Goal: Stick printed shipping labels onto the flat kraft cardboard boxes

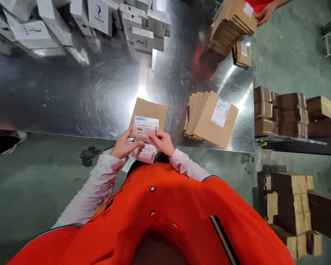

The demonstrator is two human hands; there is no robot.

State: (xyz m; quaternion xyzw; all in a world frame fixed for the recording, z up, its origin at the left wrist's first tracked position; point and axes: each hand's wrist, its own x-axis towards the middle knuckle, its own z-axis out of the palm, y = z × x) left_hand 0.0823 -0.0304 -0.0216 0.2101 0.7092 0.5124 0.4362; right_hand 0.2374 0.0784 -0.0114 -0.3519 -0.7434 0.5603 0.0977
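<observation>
A strip of printed shipping labels [145, 127] is held between my two hands, above the front edge of the metal table. My left hand [124, 144] grips the strip's left edge with thumb and fingers. On the right side my right hand [162, 142] pinches the strip near its middle, and its lower part hangs toward my body. Just behind the labels lies a flat brown cardboard piece [151, 108], partly covered by them. To the right is a fanned stack of flat cardboard pieces [201, 117]; the top one bears a white label [221, 112].
White boxes [100, 16] stand along the back left of the metal table [71, 92]. At the back right, another person's hand [265, 14] touches a cardboard stack [233, 25]. A smaller labelled stack [242, 53] lies below it. Brown cartons [289, 106] fill the right side.
</observation>
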